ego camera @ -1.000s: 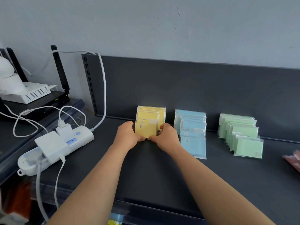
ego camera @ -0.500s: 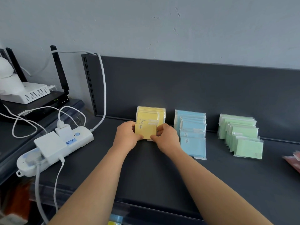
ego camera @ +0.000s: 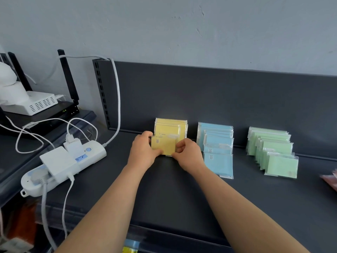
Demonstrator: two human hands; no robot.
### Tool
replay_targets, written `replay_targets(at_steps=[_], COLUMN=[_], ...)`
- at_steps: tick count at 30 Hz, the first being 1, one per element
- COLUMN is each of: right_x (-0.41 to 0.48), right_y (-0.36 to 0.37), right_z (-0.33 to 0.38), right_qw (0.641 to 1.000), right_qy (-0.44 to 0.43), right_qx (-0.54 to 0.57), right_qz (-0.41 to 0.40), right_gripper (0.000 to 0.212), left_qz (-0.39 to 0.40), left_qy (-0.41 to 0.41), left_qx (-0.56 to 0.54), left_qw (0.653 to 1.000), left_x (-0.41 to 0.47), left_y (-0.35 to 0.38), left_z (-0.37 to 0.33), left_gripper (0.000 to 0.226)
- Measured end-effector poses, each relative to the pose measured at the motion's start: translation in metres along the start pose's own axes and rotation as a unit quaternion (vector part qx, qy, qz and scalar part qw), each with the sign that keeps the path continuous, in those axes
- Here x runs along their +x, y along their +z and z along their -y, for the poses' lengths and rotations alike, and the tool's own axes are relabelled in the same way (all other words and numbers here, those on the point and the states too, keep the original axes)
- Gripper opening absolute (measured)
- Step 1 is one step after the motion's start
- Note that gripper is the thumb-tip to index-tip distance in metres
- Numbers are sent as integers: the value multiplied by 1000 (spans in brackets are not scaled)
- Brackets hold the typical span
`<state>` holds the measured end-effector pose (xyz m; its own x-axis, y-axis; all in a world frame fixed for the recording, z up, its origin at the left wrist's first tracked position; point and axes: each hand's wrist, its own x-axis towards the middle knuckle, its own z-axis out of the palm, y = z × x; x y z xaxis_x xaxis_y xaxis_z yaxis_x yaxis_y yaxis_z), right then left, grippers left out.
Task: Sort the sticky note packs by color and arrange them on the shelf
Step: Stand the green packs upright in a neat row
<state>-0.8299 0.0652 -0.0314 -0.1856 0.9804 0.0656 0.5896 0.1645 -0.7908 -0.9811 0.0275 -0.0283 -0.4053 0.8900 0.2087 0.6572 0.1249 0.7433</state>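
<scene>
Yellow film-wrapped square pack between curled fingers

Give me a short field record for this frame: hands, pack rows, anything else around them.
left hand: holds front yellow pack, left edge
right hand: pinches same pack, right edge
yellow row: leftmost on shelf
blue row: middle
green row: right
pink packs: cut off at right edge
power strip: left of yellow row

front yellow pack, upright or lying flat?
Upright. The front yellow pack faces the camera, lower edge at the shelf, left hand and right hand pinching its sides, just ahead of the yellow stack.
</scene>
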Motion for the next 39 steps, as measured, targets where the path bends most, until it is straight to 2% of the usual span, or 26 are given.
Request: replay_targets(at_steps=[4, 9, 13, 15, 19, 22, 24, 29, 33, 39], right_x=[0, -4, -5, -6, -8, -9, -9, -13, -23, -43], right_y=[-1, -5, -6, -6, -7, -8, -8, -8, -15, -47], right_z=[0, 1, 3, 4, 5, 6, 7, 9, 16, 25], right_qw=[1000, 1000, 1000, 1000, 1000, 999, 1000, 998, 988, 973], right_qy=[-2, 5, 10, 12, 18, 23, 24, -10, -68, -138], right_qx=[11, 9, 14, 17, 16, 11, 5, -62, -139, -177], right_qz=[12, 16, 16, 15, 15, 20, 17, 1, -7, -49], right_gripper=[26, 32, 40, 44, 50, 54, 56, 66, 56, 30], left_qz=[3, 22, 30, 34, 39, 39, 38, 37, 24, -36], left_qy=[-3, -33, -46, -48, -43, -45, -48, -59, -42, 57], left_qx=[5, 4, 5, 5, 8, 7, 12, 12, 17, 83], left_qw=[1000, 999, 998, 998, 998, 998, 998, 998, 999, 994], left_x=[1, 1, 1, 0, -3, -5, -5, -7, -11, -29], left_y=[0, -1, -1, -2, -5, -6, -7, -12, -20, -28], left_z=[1, 5, 4, 3, 0, -3, -3, -4, -13, -49], left_gripper=[57, 78, 80, 77, 55, 50, 55, 84, 79, 47])
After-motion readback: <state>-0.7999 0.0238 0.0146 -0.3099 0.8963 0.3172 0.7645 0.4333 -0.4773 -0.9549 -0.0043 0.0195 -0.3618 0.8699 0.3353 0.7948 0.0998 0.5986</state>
